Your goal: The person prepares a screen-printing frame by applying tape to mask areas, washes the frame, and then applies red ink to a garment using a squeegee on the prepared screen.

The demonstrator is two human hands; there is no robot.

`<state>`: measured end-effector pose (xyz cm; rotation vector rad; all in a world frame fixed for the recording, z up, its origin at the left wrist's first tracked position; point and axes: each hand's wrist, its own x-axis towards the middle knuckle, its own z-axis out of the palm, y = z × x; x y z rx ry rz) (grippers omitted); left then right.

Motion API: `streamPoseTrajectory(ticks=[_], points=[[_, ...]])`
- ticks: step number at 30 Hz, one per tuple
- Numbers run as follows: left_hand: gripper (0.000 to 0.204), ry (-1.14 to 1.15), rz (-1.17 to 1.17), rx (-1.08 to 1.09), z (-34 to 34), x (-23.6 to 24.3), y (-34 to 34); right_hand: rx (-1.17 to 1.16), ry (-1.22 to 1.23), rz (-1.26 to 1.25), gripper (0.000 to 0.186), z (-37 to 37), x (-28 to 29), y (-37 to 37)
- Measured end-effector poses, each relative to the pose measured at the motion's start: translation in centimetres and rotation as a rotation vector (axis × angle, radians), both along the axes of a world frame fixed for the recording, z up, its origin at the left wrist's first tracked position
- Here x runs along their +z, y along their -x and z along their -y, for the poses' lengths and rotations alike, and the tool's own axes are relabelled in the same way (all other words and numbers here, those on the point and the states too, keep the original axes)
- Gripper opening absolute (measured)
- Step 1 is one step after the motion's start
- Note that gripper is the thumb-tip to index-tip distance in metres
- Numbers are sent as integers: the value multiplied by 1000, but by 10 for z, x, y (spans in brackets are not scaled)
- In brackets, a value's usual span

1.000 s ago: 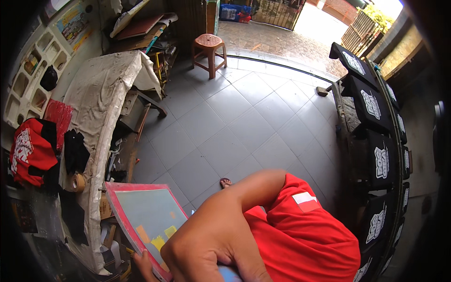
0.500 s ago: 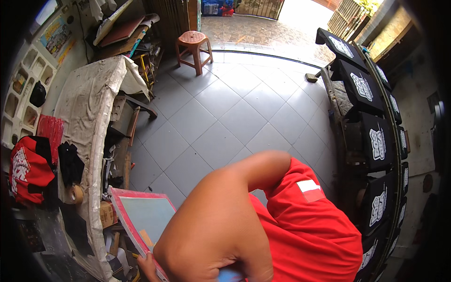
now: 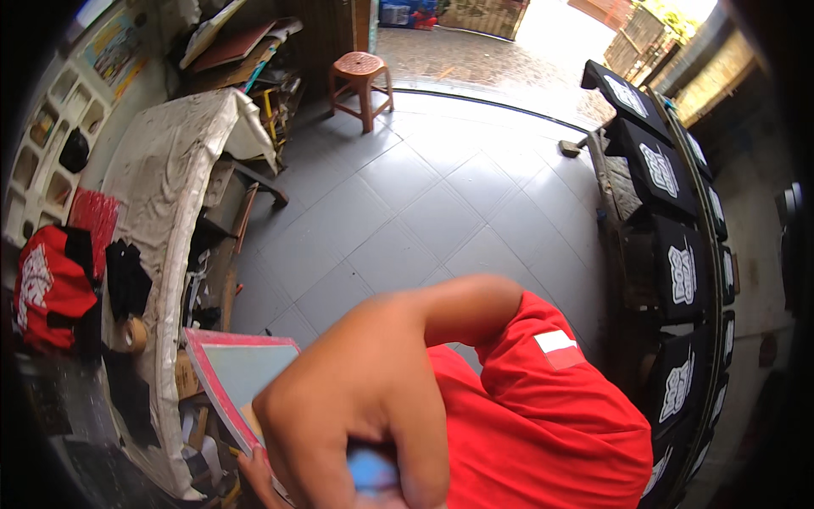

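A screen-printing frame with a red-pink border and pale mesh stands tilted at the lower left. My left hand grips its lower edge, with the fingers partly in view. Large and close, my right hand is closed in front of the frame and covers much of the mesh. A blurred blue thing shows between its thumb and fingers, its kind unclear. The right arm comes out of a red sleeve.
On the left runs a cloth-covered table with a red garment and a tape roll. A brown stool stands on the tiled floor ahead. Black printed shirts line a rack on the right.
My right hand has shifted left, and more of the blue thing shows in it. The frame sits slightly further left and more of it is covered. The whole view has turned a little.
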<state>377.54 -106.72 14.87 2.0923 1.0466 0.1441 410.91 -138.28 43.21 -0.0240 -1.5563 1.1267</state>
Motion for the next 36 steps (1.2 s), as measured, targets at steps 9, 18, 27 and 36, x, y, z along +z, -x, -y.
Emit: streamPoseTrajectory(ticks=[9, 18, 27, 36], points=[[25, 296, 222, 258, 38, 80, -63, -800, 803, -769, 21, -13, -238, -60], [30, 344, 423, 445, 87, 130, -73, -620, 1525, -577, 24, -60, -366, 15], [43, 407, 551, 536, 119, 157, -86, -540, 1656, -600, 24, -50, -417, 21], [40, 358, 512, 553, 126, 167, -93, -500, 1647, -592, 24, -52, -416, 16]])
